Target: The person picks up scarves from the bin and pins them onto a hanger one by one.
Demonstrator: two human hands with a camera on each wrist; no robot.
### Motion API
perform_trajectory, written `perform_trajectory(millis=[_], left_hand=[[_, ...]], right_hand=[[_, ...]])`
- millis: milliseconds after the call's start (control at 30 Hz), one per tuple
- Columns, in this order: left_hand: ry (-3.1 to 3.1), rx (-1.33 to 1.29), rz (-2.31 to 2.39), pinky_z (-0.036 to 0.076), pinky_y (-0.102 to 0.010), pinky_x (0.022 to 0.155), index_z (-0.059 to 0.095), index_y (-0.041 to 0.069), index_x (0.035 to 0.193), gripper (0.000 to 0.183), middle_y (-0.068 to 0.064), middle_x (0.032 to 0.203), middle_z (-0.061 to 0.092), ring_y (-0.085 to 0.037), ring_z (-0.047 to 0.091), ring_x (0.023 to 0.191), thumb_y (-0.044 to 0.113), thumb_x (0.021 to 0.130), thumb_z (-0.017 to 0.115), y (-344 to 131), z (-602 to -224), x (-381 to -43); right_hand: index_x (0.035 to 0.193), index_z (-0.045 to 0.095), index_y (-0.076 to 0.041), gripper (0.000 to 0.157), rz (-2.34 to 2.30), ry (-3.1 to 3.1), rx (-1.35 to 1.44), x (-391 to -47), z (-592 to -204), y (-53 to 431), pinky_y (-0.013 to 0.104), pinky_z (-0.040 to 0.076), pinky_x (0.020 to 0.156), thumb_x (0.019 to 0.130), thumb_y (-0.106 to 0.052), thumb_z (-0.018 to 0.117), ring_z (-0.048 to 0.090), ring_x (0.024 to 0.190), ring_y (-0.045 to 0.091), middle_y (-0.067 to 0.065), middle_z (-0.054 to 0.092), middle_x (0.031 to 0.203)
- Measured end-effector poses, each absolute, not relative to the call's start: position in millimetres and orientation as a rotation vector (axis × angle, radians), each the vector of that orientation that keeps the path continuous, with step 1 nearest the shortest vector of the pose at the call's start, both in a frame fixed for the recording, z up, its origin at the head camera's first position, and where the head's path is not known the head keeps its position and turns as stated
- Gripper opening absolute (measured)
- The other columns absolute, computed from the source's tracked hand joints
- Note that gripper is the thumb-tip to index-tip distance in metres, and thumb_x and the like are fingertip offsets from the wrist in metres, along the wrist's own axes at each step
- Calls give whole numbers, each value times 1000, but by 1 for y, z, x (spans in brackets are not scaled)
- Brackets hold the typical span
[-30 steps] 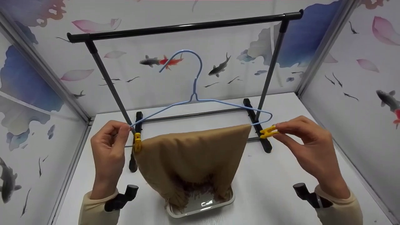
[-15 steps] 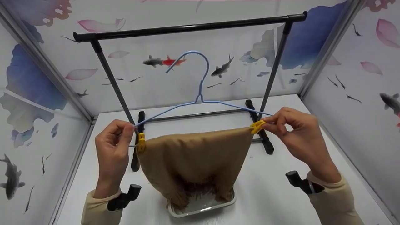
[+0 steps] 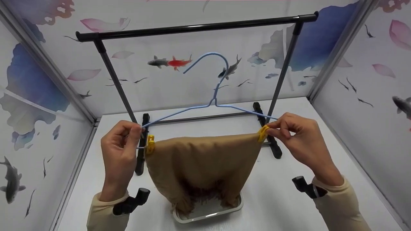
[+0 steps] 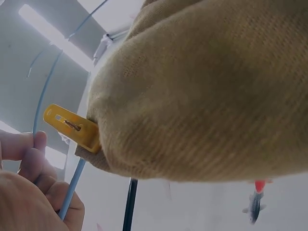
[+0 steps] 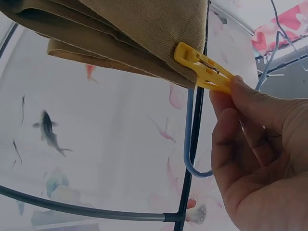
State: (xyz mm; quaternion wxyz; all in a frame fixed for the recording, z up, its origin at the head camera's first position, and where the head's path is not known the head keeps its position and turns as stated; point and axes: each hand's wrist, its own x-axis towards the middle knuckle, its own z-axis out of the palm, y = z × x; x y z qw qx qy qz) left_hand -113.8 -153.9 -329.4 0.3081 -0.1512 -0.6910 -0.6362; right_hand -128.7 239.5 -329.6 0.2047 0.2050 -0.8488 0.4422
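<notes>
A tan fringed scarf (image 3: 205,154) hangs folded over the lower bar of a blue wire hanger (image 3: 184,110), which is held up above the table. My left hand (image 3: 120,150) grips the hanger's left end. Beside it, a yellow clothespin (image 4: 72,127) clamps the scarf's left corner to the bar. With thumb and fingers, my right hand (image 3: 300,139) pinches the handle end of a second yellow clothespin (image 5: 207,67). That clothespin's other end is over the scarf's right top corner at the bar. The hanger's right end is hidden behind my right hand in the head view.
A black garment rack (image 3: 199,28) stands behind the hanger on the white table (image 3: 273,189). Below the scarf's fringe lies a shallow white-rimmed tray (image 3: 221,213). Walls printed with fish and petals (image 3: 350,134) enclose the table at the back and both sides.
My right hand has moved left, bringing the second clothespin from beside the scarf onto its right corner. The hanger's hook has swung to the right. My left hand keeps its grip.
</notes>
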Motion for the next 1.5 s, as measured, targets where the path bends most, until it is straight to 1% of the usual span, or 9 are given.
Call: perform_trajectory(millis=[167,367,500,633,867,1033,1233,1400,1500], left_hand=[[-1822,-407,-1637,30,-21,53,62,-14,88,15,5,72,58,-9,39,58,-4,99,60,-153,-334,-116],[-1875,-417,-1664,38,-20,59,63,-13,91,16,5,75,61,-8,47,64,0,101,60,-154,-341,-117],[-1850,-410,-1727,42,-19,59,62,-12,90,17,2,75,63,-10,51,64,0,101,60,-156,-342,-119],[-1830,-393,-1746,43,-20,61,63,-12,88,17,1,75,63,-11,52,65,0,101,60,-157,-341,-120],[-1829,-375,-1752,40,-20,58,62,-13,89,19,0,73,60,-11,48,62,1,101,61,-157,-339,-122],[-1842,-379,-1717,38,-20,56,64,-11,89,16,1,73,60,-10,46,60,0,100,61,-154,-341,-126],[-1897,-364,-1589,41,-24,66,66,-9,91,15,5,76,62,-11,50,70,1,100,60,-153,-341,-129],[-1923,-382,-1517,42,-23,66,68,-6,92,12,7,76,59,-10,49,69,0,100,61,-155,-344,-132],[-1934,-389,-1485,43,-22,66,68,-5,92,12,6,78,61,-10,51,70,0,100,61,-156,-346,-135]], right_hand=[[67,45,-8,40,1208,-2400,534,-130,-333,239,16,56,72,84,3,80,72,95,8,-1,75,97],[85,63,-10,22,1062,-2439,493,-127,-336,238,10,53,77,84,1,82,75,96,13,-1,76,113],[95,71,-9,14,960,-2387,470,-127,-332,238,7,50,72,86,-6,82,75,80,12,-2,78,101],[93,73,-5,7,957,-2262,394,-130,-324,241,9,46,69,92,-10,77,63,71,4,-3,72,84],[100,70,-9,25,941,-2507,440,-149,-313,248,30,46,83,107,-28,56,56,92,14,2,65,101],[87,67,-9,43,1076,-2722,532,-160,-315,250,31,56,71,111,-35,43,67,82,19,5,69,92],[68,68,-12,56,1151,-2802,565,-166,-317,253,26,45,52,112,-36,41,60,61,16,2,67,69],[85,75,-7,49,1360,-2722,502,-166,-322,250,26,54,63,111,-34,44,65,74,19,7,68,81],[88,71,-3,47,1480,-2636,469,-167,-325,246,28,56,62,110,-35,45,64,77,20,7,66,86]])
